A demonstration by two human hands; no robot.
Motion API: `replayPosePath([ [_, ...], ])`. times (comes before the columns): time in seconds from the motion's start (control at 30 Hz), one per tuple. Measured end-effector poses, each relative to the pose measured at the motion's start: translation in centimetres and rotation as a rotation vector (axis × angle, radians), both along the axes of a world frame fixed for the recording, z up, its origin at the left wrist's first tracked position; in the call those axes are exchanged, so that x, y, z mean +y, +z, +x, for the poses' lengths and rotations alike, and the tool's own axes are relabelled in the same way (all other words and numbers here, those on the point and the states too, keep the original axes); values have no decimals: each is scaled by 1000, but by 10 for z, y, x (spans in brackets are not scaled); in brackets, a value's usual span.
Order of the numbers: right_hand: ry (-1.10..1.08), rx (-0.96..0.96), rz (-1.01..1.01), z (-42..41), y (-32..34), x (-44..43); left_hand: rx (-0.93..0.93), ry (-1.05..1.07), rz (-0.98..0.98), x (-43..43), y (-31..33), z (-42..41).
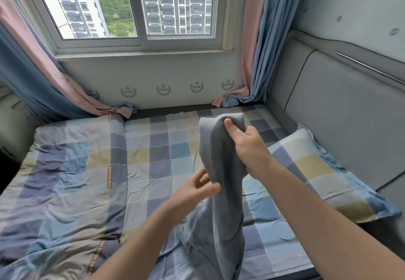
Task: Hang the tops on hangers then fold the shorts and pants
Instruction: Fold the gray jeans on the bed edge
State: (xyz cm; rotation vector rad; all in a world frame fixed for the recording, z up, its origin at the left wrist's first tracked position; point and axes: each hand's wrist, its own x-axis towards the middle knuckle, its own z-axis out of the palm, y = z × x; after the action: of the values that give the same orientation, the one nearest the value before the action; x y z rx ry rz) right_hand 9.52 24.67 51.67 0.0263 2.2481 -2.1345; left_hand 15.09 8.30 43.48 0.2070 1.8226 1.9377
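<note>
Both hands are working one grey garment above the bed: our right hand is gripping its upper end closed-fisted, our left hand is pinching its edge lower down. We are judging this a pre-fold or pre-hang straightening; which garment type, we cannot tell. Next, spreading it flat. Checked bedding, pillow, window and curtains are surrounding us.

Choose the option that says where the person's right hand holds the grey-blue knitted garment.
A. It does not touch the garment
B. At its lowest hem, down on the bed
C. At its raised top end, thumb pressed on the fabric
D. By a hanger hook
C: the right hand grips the raised top end of the grey-blue knitted garment, thumb on the fabric, above the checked bedsheet; no hanger shows.
</note>
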Motion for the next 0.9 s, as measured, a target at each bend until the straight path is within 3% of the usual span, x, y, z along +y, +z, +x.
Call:
replayPosePath([
  [0.07, -31, -47, -82, -4, 4, -5, 27, 6, -53, 10, -8, 8],
  [0.27, 45, -173, -189, -9, 1, -14, -76, 385, -72, 25, -17, -3],
  [0.43, 282, -141, 109, 2, -29, 12, -65, 497, 93, 2, 10, -20],
  [0.63, 335, -202, -6, 42, -90, 21, -245, 678, 257, -2, 39, -35],
  [0.77, 352, -292, 219, 64, -126, 6, -244, 677, 342, -4, 57, -43],
  [0.9, 237, -279, 408, 66, -142, 1, -238, 677, 397, -7, 70, -49],
])
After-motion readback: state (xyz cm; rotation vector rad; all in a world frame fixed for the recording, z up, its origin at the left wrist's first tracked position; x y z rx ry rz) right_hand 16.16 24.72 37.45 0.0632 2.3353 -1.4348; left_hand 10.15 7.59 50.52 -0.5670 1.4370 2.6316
